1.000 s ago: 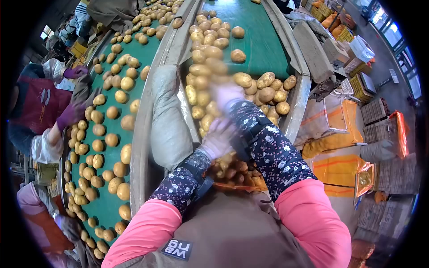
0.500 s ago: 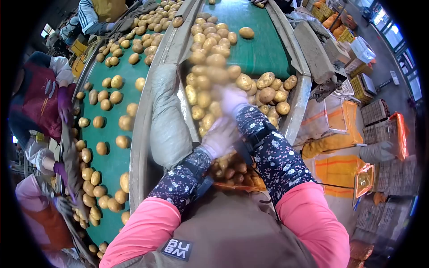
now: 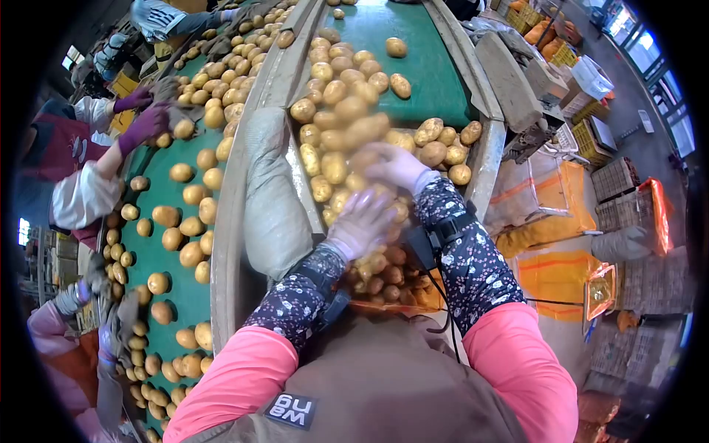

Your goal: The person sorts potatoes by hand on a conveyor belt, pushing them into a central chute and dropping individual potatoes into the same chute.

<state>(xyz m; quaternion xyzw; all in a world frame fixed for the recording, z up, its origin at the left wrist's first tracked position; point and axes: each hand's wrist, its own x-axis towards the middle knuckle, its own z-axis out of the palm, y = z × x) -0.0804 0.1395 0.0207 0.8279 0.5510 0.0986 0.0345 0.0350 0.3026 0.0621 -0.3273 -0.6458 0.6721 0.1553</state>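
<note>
Both my hands wear thin pale gloves and work over a heap of potatoes (image 3: 334, 168) in the metal-sided chute (image 3: 485, 162). My left hand (image 3: 362, 224) lies over the near potatoes with its fingers spread, palm down. Just ahead and to the right, my right hand (image 3: 401, 168) touches the heap, fingers bent loosely against a blurred potato; no firm grip shows. Several potatoes beyond the fingertips are smeared by motion. Below my wrists, more potatoes (image 3: 384, 277) sit in shadow by the orange mesh edge (image 3: 427, 292).
A green belt (image 3: 436, 81) feeds the chute from the far end. A padded grey bundle (image 3: 273, 199) lines the left wall. Beyond it runs another green belt (image 3: 155, 244) with potatoes, where co-workers' gloved hands (image 3: 144, 127) reach in. Orange mesh bags (image 3: 550, 277) hang at right.
My right hand has moved slightly right and nearer, and my left hand stays close by with fingers spread. Potatoes shifted in the chute. At left, a co-worker's purple-gloved hands reached forward over the belt.
</note>
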